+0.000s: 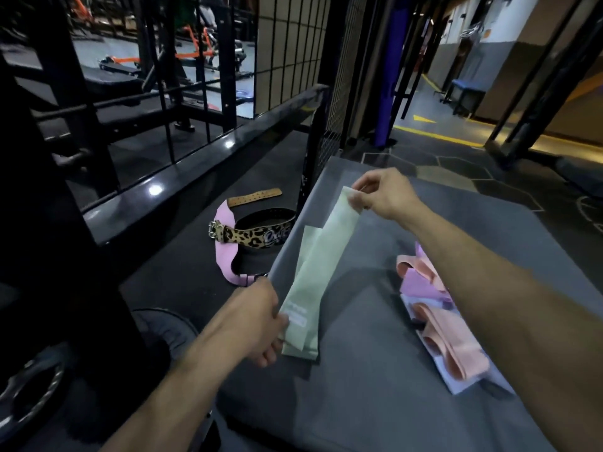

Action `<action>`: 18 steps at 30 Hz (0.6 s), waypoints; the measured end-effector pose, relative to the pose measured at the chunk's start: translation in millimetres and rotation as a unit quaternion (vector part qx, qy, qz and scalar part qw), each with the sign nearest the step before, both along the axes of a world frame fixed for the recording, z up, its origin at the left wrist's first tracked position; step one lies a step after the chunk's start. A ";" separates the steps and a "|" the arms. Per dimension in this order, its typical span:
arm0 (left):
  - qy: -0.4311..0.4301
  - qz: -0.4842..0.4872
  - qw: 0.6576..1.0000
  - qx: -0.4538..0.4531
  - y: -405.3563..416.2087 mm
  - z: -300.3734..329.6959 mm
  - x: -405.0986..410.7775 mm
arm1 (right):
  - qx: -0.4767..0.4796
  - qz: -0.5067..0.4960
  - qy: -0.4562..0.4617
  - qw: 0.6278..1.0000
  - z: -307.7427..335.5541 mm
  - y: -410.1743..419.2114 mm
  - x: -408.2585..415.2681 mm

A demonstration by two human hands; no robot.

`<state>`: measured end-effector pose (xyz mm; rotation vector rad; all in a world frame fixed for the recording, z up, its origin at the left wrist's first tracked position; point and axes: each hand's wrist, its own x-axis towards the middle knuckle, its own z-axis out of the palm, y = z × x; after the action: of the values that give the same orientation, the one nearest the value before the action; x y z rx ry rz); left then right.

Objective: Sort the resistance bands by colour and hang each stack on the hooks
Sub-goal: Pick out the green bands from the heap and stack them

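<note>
A pale green resistance band (321,252) is stretched lengthwise above the grey table (359,370). My right hand (385,194) pinches its far end. My left hand (257,318) grips its near end by the label. More green bands (305,243) lie flat underneath it on the table. To the right sits a loose heap of peach bands (456,347) and purple bands (421,285) on a white sheet (456,384). No hooks are in view.
On the dark floor to the left lie a leopard-print lifting belt (257,234), a pink strap (225,252) and a tan leather belt (254,197). A black rail (202,164) and wire-mesh cage (332,93) stand behind. A weight plate (29,396) lies at the lower left.
</note>
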<state>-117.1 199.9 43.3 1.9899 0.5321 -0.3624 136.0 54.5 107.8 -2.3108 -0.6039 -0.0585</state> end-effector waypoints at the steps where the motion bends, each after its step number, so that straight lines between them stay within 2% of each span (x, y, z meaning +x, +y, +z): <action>1: -0.005 -0.004 1.000 0.003 3.6 -2.3 1.5 | -0.003 -0.001 -0.005 1.000 -8.6 7.1 5.0; 5: -0.034 -0.049 0.998 0.028 19.7 -12.1 6.3 | -0.024 0.004 -0.001 1.000 -42.6 30.1 18.7; 11: -0.020 -0.121 0.992 0.040 11.7 -20.4 22.5 | -0.065 0.031 -0.005 0.997 -75.6 43.2 37.0; 18: -0.036 -0.163 0.973 0.157 9.8 -22.3 32.5 | -0.097 0.053 0.008 0.994 -90.3 53.2 45.3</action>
<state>-84.6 209.6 21.0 2.3963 0.2226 -0.4237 181.4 107.6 17.5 -2.4585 -0.7516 0.0702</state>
